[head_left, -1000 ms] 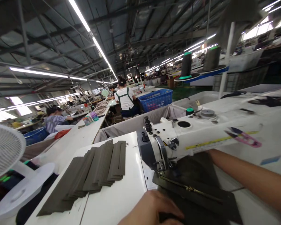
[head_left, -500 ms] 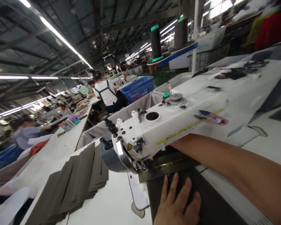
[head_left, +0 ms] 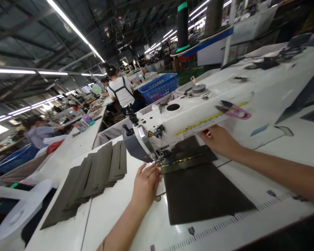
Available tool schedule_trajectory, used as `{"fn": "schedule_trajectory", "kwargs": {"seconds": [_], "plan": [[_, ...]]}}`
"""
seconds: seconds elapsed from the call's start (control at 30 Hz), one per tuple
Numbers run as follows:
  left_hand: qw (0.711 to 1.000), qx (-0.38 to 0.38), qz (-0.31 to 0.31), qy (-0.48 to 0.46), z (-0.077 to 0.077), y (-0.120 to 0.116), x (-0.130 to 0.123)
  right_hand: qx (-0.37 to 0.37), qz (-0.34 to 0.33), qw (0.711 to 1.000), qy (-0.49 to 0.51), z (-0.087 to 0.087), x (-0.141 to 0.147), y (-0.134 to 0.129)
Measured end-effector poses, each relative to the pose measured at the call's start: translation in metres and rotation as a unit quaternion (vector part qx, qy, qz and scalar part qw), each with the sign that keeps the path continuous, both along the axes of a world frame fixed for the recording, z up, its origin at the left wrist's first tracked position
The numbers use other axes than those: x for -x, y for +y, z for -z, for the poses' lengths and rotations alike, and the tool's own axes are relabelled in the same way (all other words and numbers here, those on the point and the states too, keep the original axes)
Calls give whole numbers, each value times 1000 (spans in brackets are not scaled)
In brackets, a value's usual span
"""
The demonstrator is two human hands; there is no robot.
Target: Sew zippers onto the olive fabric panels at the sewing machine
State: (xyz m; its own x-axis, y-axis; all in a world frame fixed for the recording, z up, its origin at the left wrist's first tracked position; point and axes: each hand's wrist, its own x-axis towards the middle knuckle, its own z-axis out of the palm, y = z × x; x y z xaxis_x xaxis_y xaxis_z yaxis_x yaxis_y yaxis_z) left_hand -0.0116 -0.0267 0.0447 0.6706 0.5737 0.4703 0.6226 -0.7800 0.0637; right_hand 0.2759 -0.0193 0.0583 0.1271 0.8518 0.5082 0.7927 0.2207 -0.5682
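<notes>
A dark olive fabric panel [head_left: 204, 195] lies flat on the sewing table, with a gold-toothed zipper [head_left: 183, 161] along its top strip. The strip's left end is under the needle area of a white sewing machine [head_left: 196, 118]. My left hand [head_left: 146, 183] is beside the presser foot at that end, fingers closed together; what they pinch is too small to make out. Under the machine arm, my right hand [head_left: 216, 139] is near the strip's right end, its fingers curled. Whatever it may hold is hidden.
Stacked olive fabric pieces [head_left: 94, 174] lie left of the machine. Pink-handled thread snips [head_left: 237, 111] rest against the machine arm. A ruler scale [head_left: 214, 228] runs along the table's front. Beyond are a blue crate [head_left: 158, 89] and co-workers, one wearing a white shirt [head_left: 121, 92].
My left hand has left the panel, where it lay spread, and moved left to the presser foot. My right hand has come into view from behind the machine arm. The view has shifted.
</notes>
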Motion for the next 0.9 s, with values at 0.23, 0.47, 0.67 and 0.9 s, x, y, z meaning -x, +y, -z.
{"fn": "schedule_trajectory", "kwargs": {"seconds": [0.23, 0.47, 0.67, 0.9], "plan": [[998, 33, -50, 3, -3, 6, -11, 26, -263, 941, -211, 8, 78, -68], [994, 52, -93, -3, -14, 4, -11, 37, -187, 946, -264, 20, 107, -34], [995, 35, -95, -4, 3, -5, -14, -26, -219, 936, -276, 28, 99, -37], [992, 19, -120, 11, 15, -17, -21, -131, -213, 936, -246, 45, 93, -21]]}}
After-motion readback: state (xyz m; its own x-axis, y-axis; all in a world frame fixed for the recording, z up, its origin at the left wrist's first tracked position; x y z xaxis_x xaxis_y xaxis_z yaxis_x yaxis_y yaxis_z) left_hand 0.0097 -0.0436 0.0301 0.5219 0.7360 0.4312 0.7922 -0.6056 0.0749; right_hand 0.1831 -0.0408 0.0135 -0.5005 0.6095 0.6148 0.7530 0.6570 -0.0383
